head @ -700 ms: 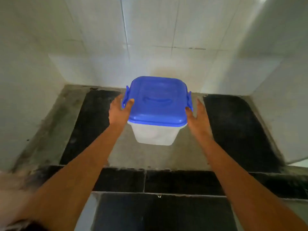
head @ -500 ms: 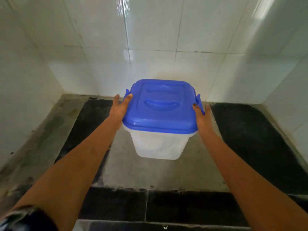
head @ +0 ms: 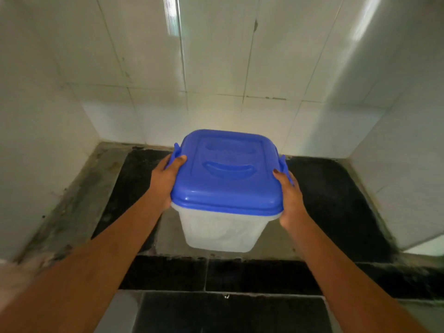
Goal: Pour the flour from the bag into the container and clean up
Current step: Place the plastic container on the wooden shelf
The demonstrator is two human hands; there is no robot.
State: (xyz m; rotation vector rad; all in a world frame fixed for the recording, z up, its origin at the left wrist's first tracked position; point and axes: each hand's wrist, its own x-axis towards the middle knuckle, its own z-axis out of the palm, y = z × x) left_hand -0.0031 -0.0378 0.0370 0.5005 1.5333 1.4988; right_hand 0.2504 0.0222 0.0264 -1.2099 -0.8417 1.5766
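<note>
I held the flour container (head: 222, 233) with both hands, one on each side, just under its blue lid (head: 228, 174). My left hand (head: 165, 182) was wrapped around the left edge with the thumb pressed on top of the lid, and my right hand (head: 290, 200) squeezed the right edge the same way. The tub was up in the air above the grey patch of the floor (head: 271, 241), near the white tiled wall (head: 216, 68) in the corner. The lid was on, and I could see the blue clip (head: 283, 164) on the right side, but I could not tell if it was snapped shut. To do this step well, I thought I should keep the tub flat so nothing inside tipped, hold both sides with the same push, and move it slowly, because the tub looked smooth and could slip. I should also watch that my thumbs did not pop the lid up. Compared with half a second before, the tub sat a little lower in my view and looked closer to me, and more of the dark floor tile (head: 240, 272) near my feet showed. My hands had stayed on the same two sides.
</note>
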